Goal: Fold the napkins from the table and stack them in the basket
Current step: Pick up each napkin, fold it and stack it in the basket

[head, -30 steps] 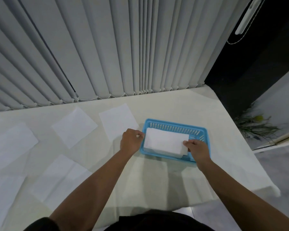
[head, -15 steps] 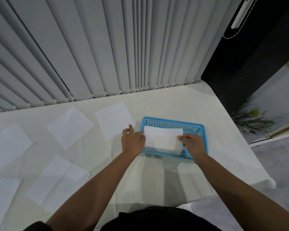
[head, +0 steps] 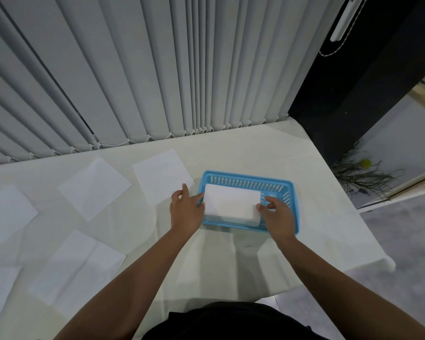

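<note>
Napkins (head: 95,187) lie flat and unfolded over the left half of the table (head: 243,148), from its left edge and near left corner inward. Five show, the last just beside the basket. The left hand (head: 185,212) is relaxed, with one finger raised and its fingertips against the left end of the folded stack (head: 231,204). That stack sits inside the blue basket (head: 245,177), towards the table's right edge. The right hand (head: 277,217) has its thumb and curled fingers at the stack's right end; whether it pinches the top sheet or only touches it cannot be told.

The step in hand looks like seating and squaring a folded napkin on the pile. Next both hands must let go without dragging the top layer, then reach left for the closest flat sheet. Nothing blocks that reach. Blinds (head: 157,69) hang along the far edge, and a plant (head: 358,173) lies on the floor beyond the right edge, well apart.
</note>
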The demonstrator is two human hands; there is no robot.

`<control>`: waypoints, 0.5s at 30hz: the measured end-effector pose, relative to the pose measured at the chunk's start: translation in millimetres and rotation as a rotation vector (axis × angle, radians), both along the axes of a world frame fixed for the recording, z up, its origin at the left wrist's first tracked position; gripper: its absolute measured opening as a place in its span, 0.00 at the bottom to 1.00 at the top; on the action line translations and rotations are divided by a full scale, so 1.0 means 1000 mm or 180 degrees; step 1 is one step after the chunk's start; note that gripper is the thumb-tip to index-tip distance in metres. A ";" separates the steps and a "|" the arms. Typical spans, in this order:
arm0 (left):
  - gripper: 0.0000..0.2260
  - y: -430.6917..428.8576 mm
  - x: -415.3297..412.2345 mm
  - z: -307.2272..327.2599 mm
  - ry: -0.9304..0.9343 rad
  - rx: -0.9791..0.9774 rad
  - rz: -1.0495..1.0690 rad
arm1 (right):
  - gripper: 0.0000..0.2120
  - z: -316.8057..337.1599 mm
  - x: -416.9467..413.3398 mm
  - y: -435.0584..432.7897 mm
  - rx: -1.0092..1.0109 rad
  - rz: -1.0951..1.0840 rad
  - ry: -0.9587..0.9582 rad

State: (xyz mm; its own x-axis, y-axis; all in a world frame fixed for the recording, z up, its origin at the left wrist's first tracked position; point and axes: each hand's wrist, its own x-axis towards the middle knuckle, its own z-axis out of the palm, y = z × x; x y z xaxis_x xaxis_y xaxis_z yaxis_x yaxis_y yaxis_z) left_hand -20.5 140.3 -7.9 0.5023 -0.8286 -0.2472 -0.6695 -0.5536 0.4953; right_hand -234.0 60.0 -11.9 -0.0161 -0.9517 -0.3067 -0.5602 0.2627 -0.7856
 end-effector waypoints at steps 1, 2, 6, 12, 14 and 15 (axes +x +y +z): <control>0.17 0.002 -0.001 -0.002 0.0002 -0.0040 -0.0010 | 0.20 -0.001 -0.001 0.005 -0.0085 0.0058 0.0056; 0.17 0.003 -0.002 -0.003 0.0017 -0.0086 -0.0010 | 0.21 -0.003 -0.001 0.009 -0.0164 0.0137 0.0103; 0.17 0.010 -0.003 -0.007 0.0107 -0.0238 0.0097 | 0.25 -0.011 -0.003 0.022 -0.0310 0.0500 0.0320; 0.16 0.017 -0.005 -0.011 0.0066 -0.0269 0.0048 | 0.23 -0.011 -0.003 0.025 -0.0396 0.0656 0.0546; 0.16 0.018 -0.007 -0.012 0.0057 -0.0327 0.0064 | 0.23 -0.011 -0.004 0.025 -0.0419 0.0666 0.0556; 0.16 0.018 -0.008 -0.012 0.0035 -0.0350 0.0058 | 0.23 -0.012 -0.004 0.025 -0.0422 0.0663 0.0553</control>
